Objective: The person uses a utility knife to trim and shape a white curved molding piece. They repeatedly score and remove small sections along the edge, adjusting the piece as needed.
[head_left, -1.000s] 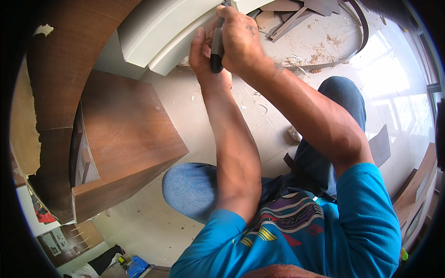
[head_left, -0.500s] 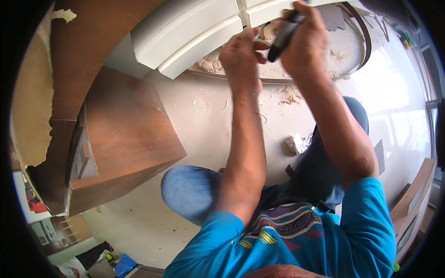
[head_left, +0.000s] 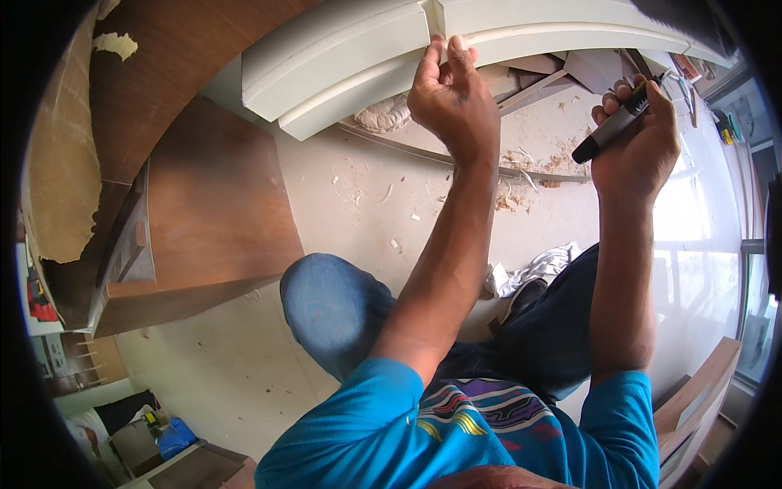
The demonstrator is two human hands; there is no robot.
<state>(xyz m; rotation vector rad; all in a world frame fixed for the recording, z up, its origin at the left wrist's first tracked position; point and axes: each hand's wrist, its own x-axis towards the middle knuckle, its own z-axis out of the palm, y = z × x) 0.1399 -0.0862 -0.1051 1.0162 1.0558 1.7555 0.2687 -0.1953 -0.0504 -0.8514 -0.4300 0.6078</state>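
My right hand (head_left: pixel 643 155) is closed around a thick grey-and-black marker (head_left: pixel 609 132), its black end pointing down and left. My left hand (head_left: pixel 456 106) is up at the narrow gap between two curved white panels (head_left: pixel 346 61), with its fingertips drawn together at the panel edge. Whatever those fingertips pinch is too small or hidden to make out. The marker is well apart from the panels, off to the right of my left hand.
A brown wooden cabinet (head_left: pixel 212 196) stands at the left. Under the panels runs a thin curved strip (head_left: pixel 391 141), with wood shavings (head_left: pixel 509 200) around it. A white crumpled cloth (head_left: pixel 542 269) lies by my foot. Wooden boards (head_left: pixel 700 387) lean at the lower right.
My right hand has swung right and down with the marker, away from my left hand. My left hand has shifted slightly right and up to the panel gap. The view has also shifted.
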